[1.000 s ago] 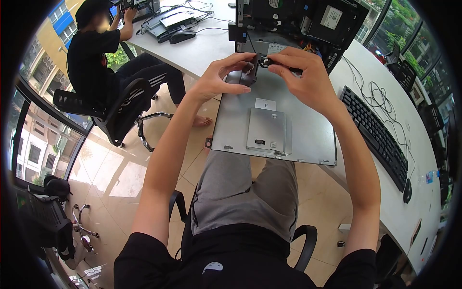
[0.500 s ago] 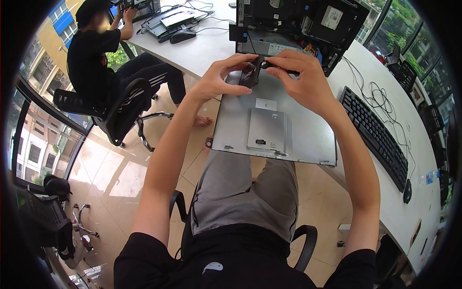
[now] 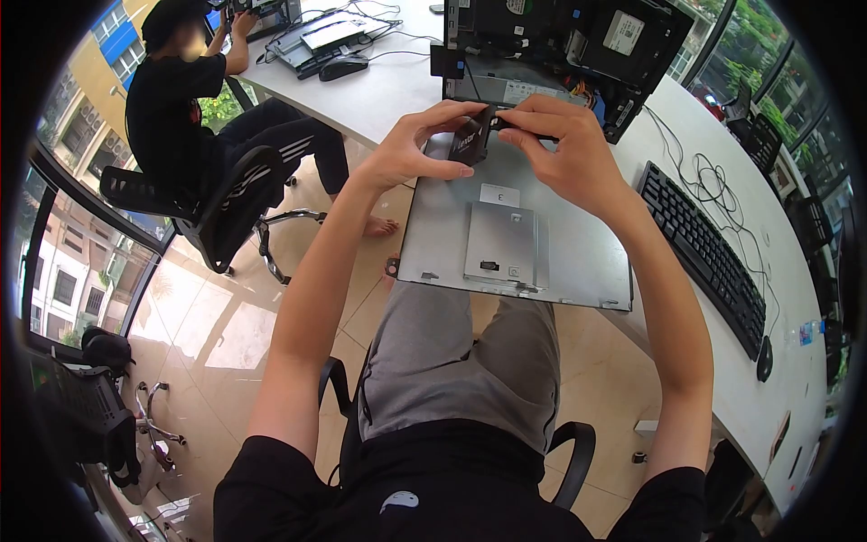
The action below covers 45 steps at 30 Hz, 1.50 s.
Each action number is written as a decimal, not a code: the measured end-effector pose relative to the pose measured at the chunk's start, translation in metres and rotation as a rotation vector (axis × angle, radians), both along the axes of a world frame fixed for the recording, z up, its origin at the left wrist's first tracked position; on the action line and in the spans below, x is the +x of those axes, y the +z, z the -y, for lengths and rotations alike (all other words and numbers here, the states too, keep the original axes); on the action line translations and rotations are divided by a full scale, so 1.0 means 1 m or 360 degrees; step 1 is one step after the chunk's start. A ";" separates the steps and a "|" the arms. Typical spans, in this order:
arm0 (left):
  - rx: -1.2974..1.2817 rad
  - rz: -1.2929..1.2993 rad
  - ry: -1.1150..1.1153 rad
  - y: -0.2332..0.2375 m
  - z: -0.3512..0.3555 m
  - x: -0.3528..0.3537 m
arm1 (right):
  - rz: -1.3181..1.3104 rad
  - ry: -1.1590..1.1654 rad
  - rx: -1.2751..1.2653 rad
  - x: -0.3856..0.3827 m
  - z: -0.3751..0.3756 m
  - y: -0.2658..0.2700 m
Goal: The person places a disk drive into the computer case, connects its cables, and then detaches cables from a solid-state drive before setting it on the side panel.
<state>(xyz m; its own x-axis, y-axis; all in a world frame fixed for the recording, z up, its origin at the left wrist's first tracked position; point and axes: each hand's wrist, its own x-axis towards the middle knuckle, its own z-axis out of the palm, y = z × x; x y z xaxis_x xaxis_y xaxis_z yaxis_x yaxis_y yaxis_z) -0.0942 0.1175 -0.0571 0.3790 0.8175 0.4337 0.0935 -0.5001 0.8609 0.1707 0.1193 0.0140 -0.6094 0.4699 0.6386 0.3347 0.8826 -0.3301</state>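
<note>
My left hand (image 3: 418,146) grips a small flat black drive (image 3: 468,144) with pale lettering, tilted on edge. At the drive's right side, my right hand (image 3: 564,149) pinches a black connector (image 3: 498,123). Both are held above a grey metal panel (image 3: 433,230) that juts over my lap. A white label marked 3 (image 3: 499,194) and a raised silver plate (image 3: 499,239) are on the panel. Just behind my hands stands an open black computer case (image 3: 515,50), with coloured wires (image 3: 582,88) inside.
A black keyboard (image 3: 704,257), a mouse (image 3: 765,359) and tangled cables (image 3: 718,185) are on the white table (image 3: 777,397) at right. Another person (image 3: 176,99) sits at the upper left, near a second mouse (image 3: 343,69) and a metal chassis (image 3: 316,41).
The drive has turned slightly in my left hand, so its lettering shows more clearly. My right hand has shifted very little.
</note>
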 end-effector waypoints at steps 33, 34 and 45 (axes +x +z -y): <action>-0.0038 0.0057 0.0044 0.000 0.001 0.003 | 0.0023 -0.0082 0.0074 0.004 -0.018 -0.007; -0.0052 0.0095 0.0054 -0.001 0.001 0.003 | 0.0026 -0.0086 0.0180 0.006 -0.019 -0.003; -0.0103 0.0460 0.0203 0.006 -0.003 0.019 | 0.0761 -0.0684 0.0371 0.064 -0.055 -0.005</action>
